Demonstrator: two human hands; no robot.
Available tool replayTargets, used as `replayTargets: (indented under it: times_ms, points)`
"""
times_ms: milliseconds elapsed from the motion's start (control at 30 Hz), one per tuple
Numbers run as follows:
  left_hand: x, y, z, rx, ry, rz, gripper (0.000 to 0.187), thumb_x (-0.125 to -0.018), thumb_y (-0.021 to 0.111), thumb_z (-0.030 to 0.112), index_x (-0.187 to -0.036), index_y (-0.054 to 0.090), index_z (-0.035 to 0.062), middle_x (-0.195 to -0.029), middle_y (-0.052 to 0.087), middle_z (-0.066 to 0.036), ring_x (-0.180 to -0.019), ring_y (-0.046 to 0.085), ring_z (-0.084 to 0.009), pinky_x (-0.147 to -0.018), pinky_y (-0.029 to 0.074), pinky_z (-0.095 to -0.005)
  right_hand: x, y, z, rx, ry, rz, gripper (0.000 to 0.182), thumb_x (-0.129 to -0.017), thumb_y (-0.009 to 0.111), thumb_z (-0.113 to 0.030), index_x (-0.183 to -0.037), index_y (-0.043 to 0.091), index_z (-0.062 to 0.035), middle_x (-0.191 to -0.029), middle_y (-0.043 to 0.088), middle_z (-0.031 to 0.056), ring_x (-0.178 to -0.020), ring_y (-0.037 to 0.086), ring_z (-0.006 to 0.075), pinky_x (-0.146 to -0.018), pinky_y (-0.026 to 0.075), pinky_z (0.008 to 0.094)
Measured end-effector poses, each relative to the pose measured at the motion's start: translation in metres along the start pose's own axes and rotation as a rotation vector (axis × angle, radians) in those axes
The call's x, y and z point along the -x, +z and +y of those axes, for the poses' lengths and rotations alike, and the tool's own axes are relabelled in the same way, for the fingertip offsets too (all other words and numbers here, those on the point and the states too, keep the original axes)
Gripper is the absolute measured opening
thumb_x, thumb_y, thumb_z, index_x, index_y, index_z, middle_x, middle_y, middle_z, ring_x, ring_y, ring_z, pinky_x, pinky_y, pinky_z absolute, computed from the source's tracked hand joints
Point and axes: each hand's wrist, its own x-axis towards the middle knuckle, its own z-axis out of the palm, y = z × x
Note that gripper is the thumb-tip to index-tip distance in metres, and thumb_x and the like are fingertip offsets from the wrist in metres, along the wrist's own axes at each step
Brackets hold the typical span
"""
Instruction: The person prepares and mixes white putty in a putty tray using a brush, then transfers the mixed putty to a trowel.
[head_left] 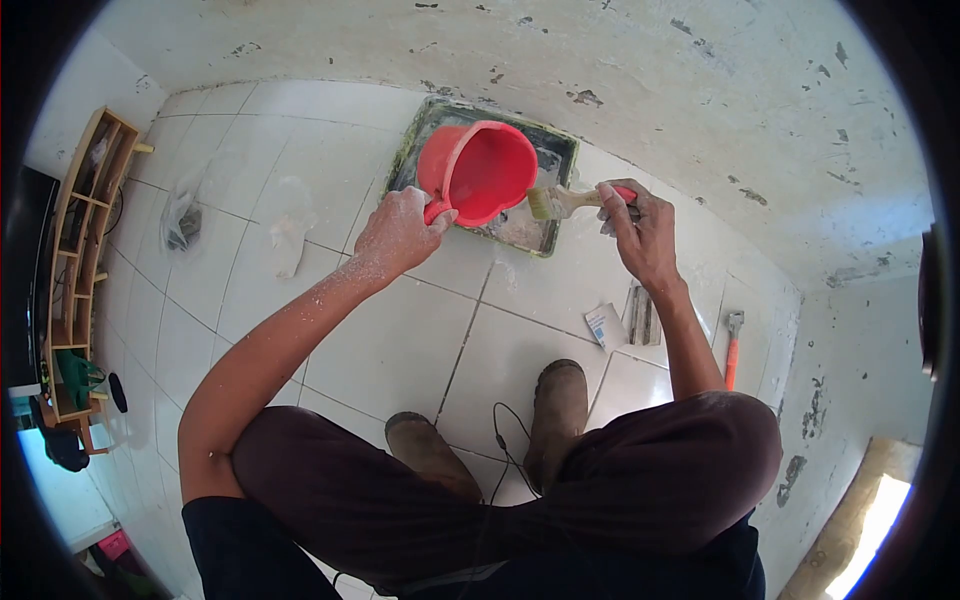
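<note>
My left hand (pixel 398 232) is closed round the short handle of a red plastic dipper (pixel 490 178). The dipper is tipped so its open mouth faces me and to the right, over a black tray (pixel 405 160) on the floor. White powder coats this hand and forearm. In my right hand (pixel 642 230) is a paintbrush (pixel 552 203) with a red handle, its pale bristles pointing left, right at the dipper's rim. Inside the tray, greyish residue shows beside and below the dipper.
On the white tiles near my right forearm lie a small printed packet (pixel 605 326), a flat metal tool (pixel 643 316) and an orange-handled tool (pixel 733 350). Plastic bags (pixel 183 222) lie left, before a wooden shelf (pixel 85 240). A wall with peeling paint (pixel 690 100) rises behind the tray.
</note>
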Motion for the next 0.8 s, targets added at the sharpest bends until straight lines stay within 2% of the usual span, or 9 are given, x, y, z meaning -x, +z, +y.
replayTargets:
  times_ms: [167,467,533,700,800]
  points:
    - [0.000,0.000,0.001,-0.010,0.004,0.015,0.044,-0.096,0.072,0.038,-0.094,0.069,-0.0062,-0.084,0.072,-0.025,-0.083,0.074,-0.0403,-0.074,0.058,-0.0502,0.000,-0.005,-0.004,0.023,-0.026,-0.012,0.032,-0.106,0.062,-0.026,-0.102,0.071,0.0048,-0.067,0.067,0.0113,-0.058,0.062,0.0153,-0.057,0.049,0.0314]
    - [0.001,0.003,0.003,-0.033,0.001,-0.012,0.047,-0.096,0.071,0.040,-0.094,0.068,-0.0061,-0.082,0.071,-0.026,-0.083,0.073,-0.0423,-0.073,0.058,-0.0518,-0.009,0.013,-0.004,-0.139,0.017,0.180,0.033,-0.106,0.063,-0.025,-0.106,0.071,0.0070,-0.070,0.067,0.0093,-0.063,0.060,0.0105,-0.059,0.050,0.0293]
    - [0.000,0.007,0.003,-0.053,0.027,-0.003,0.048,-0.096,0.071,0.041,-0.094,0.068,-0.0062,-0.082,0.071,-0.026,-0.083,0.073,-0.0423,-0.074,0.059,-0.0521,-0.011,0.029,0.007,-0.194,0.057,0.183,0.036,-0.108,0.061,-0.026,-0.110,0.070,0.0089,-0.078,0.069,0.0063,-0.064,0.061,0.0087,-0.059,0.050,0.0255]
    - [0.005,0.005,0.014,-0.055,0.068,-0.005,0.050,-0.097,0.069,0.043,-0.094,0.068,-0.0063,-0.083,0.071,-0.026,-0.084,0.074,-0.0426,-0.075,0.059,-0.0528,-0.008,0.074,0.033,-0.215,0.173,0.251,0.035,-0.106,0.063,-0.023,-0.100,0.073,0.0101,-0.067,0.067,0.0051,-0.067,0.063,0.0075,-0.059,0.050,0.0259]
    - [0.008,0.005,0.020,-0.008,0.058,0.020,0.045,-0.095,0.073,0.037,-0.089,0.071,-0.0074,-0.078,0.070,-0.027,-0.080,0.072,-0.0431,-0.072,0.056,-0.0499,-0.003,0.089,0.056,-0.235,0.297,0.196,0.037,-0.106,0.063,-0.025,-0.099,0.073,0.0099,-0.072,0.070,0.0072,-0.067,0.064,0.0086,-0.061,0.052,0.0265]
